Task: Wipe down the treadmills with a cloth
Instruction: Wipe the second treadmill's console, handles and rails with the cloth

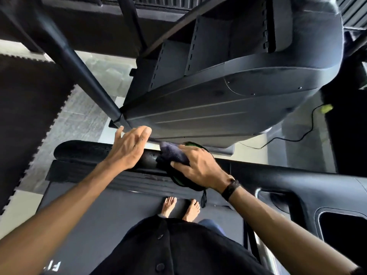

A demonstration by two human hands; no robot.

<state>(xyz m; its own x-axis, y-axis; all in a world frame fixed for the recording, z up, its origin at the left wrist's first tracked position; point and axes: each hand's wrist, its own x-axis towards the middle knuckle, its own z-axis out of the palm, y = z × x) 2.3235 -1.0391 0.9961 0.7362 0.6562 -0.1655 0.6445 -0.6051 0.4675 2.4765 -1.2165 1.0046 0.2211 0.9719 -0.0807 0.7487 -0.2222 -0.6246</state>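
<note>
My right hand [200, 167] bunches the soft, light cloth [172, 154] under curled fingers on the treadmill bar [99, 153], best gripped by its bulk, while my left hand [129, 147] beside it rests open.

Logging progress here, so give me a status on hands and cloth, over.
Right hand grips cloth, pressed on the treadmill handlebar. Left hand open, resting on same bar. Nothing blocking.

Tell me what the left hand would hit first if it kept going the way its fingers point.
Probably the treadmill's dark housing: the left hand has its fingertips just short of its lower edge, though depth is unclear.
</note>
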